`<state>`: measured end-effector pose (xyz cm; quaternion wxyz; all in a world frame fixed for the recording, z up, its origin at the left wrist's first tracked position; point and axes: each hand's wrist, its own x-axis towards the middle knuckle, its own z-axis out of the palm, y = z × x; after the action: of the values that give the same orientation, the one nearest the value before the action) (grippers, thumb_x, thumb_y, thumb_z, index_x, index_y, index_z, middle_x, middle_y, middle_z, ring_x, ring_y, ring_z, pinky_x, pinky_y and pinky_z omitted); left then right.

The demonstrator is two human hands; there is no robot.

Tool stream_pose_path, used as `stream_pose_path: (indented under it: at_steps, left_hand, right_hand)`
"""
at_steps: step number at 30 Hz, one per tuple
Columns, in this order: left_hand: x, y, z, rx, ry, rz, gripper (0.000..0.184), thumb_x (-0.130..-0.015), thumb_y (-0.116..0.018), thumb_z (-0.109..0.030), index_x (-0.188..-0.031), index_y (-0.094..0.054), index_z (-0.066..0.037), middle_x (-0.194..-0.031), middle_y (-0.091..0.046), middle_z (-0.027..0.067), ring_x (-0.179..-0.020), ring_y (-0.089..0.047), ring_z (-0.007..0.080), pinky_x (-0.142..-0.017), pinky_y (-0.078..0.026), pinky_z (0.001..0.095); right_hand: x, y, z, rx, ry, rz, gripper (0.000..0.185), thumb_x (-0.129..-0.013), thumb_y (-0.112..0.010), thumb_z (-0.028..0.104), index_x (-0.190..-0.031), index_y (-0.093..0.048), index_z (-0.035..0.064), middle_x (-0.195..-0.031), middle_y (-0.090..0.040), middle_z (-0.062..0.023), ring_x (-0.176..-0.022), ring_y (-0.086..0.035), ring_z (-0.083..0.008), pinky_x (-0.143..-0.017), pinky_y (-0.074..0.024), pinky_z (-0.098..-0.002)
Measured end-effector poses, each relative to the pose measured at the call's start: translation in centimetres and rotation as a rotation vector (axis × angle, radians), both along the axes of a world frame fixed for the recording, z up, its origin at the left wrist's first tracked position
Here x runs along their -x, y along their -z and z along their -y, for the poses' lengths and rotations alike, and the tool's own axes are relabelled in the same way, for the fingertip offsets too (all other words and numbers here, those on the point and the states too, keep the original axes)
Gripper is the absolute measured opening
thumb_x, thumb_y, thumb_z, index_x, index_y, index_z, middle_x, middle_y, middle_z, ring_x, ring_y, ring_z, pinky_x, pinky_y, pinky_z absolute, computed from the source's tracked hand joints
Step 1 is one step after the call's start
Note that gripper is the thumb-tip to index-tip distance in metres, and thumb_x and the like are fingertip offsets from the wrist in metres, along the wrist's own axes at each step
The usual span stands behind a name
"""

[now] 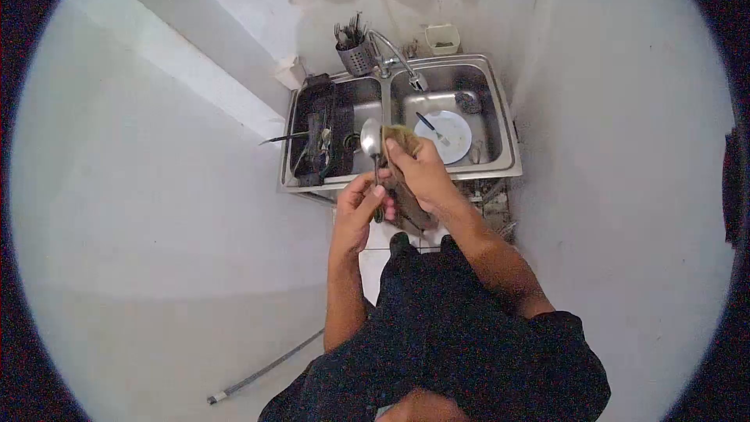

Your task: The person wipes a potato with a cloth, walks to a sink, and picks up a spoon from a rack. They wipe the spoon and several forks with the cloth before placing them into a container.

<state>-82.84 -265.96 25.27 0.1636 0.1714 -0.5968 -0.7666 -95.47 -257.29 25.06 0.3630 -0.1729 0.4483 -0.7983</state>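
Observation:
My left hand (359, 207) is closed around the handle of a large metal spoon (371, 139). The spoon stands bowl-up in front of the sink, and part of its handle is hidden by my fingers. Pinched in my right hand (426, 168) is a yellowish-brown cloth (401, 135), close beside the spoon's bowl; a darker part hangs below the hand. Whether the cloth touches the spoon, I cannot tell. Beyond my right hand, a white plate (453, 131) lies in the right basin with a dark-handled fork (433, 128) on it.
A steel double sink (506, 152) stands against the wall. Its left basin holds a black dish rack (312, 141) with utensils. Behind are a cutlery holder (355, 57), a faucet (398, 53) and a pale container (442, 39). A dark scouring pad (467, 101) sits in the right basin.

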Motion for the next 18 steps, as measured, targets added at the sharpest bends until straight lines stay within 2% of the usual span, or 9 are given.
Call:
stream_pose_path:
  at_steps: [2, 5, 10, 15, 18]
  left_hand:
    - [0.0, 0.8, -0.3, 0.014, -0.012, 0.004, 0.034, -0.094, -0.060, -0.022, -0.122, -0.056, -0.001, -0.083, -0.063, 0.0063, -0.069, -0.062, 0.0142, -0.063, -0.052, 0.0293]
    - [-0.4, 1.5, -0.5, -0.004, -0.001, 0.042, 0.031, -0.094, -0.060, -0.016, -0.120, -0.058, 0.000, -0.082, -0.064, 0.0051, -0.071, -0.062, 0.0119, -0.063, -0.052, 0.0262]
    - [-0.6, 2.2, -0.6, 0.105, 0.066, 0.130, 0.024, -0.094, -0.062, -0.018, -0.108, -0.064, 0.001, -0.077, -0.064, 0.0037, -0.068, -0.060, 0.0101, -0.057, -0.048, 0.0240]
    - [-0.2, 2.6, -1.3, 0.093, 0.004, 0.110, 0.019, -0.094, -0.062, -0.018, -0.093, -0.066, 0.001, -0.070, -0.062, 0.0032, -0.060, -0.057, 0.0083, -0.050, -0.043, 0.0222]
    - [0.3, 2.2, -1.5, 0.123, -0.033, 0.098, 0.020, -0.094, -0.062, -0.019, -0.086, -0.065, -0.001, -0.066, -0.061, 0.0037, -0.056, -0.055, 0.0091, -0.046, -0.041, 0.0229]
  right_hand:
    - [0.1, 1.0, 0.6, -0.015, 0.128, -0.012, 0.018, -0.099, -0.054, 0.021, -0.098, -0.062, 0.0055, -0.078, -0.059, 0.0022, -0.067, -0.053, -0.0075, -0.058, -0.0454, -0.0273]
    - [0.7, 1.6, 0.6, 0.050, 0.291, -0.015, 0.017, -0.101, -0.050, 0.018, -0.098, -0.061, 0.0060, -0.076, -0.058, 0.0018, -0.063, -0.056, -0.0091, -0.056, -0.0473, -0.0249]
    - [1.4, 1.4, 0.0, 0.080, 0.368, 0.100, 0.019, -0.101, -0.049, 0.022, -0.101, -0.059, 0.0054, -0.078, -0.060, -0.0011, -0.063, -0.058, -0.0113, -0.056, -0.0503, -0.0291]
    - [0.9, 1.8, 0.1, 0.111, 0.349, 0.186, 0.021, -0.101, -0.050, 0.024, -0.101, -0.058, 0.0051, -0.077, -0.061, -0.0029, -0.062, -0.060, -0.0125, -0.055, -0.0505, -0.0299]
    - [0.1, 2.8, -0.5, 0.035, 0.171, 0.110, 0.024, -0.098, -0.055, 0.028, -0.099, -0.063, 0.0044, -0.079, -0.061, 0.0015, -0.069, -0.054, -0.0072, -0.063, -0.0461, -0.0258]
